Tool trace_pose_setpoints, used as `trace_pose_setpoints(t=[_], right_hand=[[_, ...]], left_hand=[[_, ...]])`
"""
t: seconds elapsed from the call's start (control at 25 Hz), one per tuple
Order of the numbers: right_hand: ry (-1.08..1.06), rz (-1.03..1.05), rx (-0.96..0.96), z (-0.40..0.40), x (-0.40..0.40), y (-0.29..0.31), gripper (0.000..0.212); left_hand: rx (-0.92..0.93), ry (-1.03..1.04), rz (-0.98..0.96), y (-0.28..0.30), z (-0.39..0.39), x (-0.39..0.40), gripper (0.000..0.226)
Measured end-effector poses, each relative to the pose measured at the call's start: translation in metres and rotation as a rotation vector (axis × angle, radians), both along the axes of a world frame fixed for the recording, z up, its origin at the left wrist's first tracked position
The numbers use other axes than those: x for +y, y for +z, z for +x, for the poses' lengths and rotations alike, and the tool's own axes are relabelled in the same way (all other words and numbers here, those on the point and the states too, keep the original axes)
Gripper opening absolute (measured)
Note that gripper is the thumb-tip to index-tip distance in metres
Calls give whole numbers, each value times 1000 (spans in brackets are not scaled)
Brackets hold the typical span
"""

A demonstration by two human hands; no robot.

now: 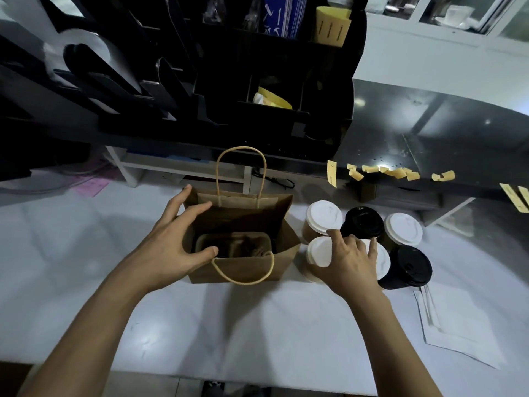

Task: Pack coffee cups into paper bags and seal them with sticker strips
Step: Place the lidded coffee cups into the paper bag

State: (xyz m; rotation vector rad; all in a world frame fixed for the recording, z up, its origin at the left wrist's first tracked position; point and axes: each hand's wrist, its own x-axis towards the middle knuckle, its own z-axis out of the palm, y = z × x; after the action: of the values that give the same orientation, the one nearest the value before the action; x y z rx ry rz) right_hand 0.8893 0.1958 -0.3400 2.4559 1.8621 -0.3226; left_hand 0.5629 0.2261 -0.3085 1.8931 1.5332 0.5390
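White counter (pixel 257 325) under black shelf (pixel 257 81)

Paper bag (pixel 243 224) upright at table (pixel 257 333) centre, cup tray (pixel 233 245) inside. Cluster of six cups (pixel 363 242) just right of bag — left hand (pixel 177 242) at bag's left rim, right hand (pixel 350 259) atop nearest cups. Sticker strips (pixel 398 172) along counter edge behind cups — napkins (pixel 455 325) at table's right
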Motion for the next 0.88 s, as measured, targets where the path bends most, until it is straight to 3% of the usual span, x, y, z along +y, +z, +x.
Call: trace_pose_setpoints(t=[0.16,0.44,0.88], right_hand=[[-5,20,36,0,-2,5,83],[-34,110,267,-4,-4,45,87],[20,619,474,-20,-11,129,80]], left_hand=[[-2,-8,-4,2,-1,-2,82],[-15,-32,-3,-2,-4,1,84],[-9,-50,-6,3,-1,-1,87]])
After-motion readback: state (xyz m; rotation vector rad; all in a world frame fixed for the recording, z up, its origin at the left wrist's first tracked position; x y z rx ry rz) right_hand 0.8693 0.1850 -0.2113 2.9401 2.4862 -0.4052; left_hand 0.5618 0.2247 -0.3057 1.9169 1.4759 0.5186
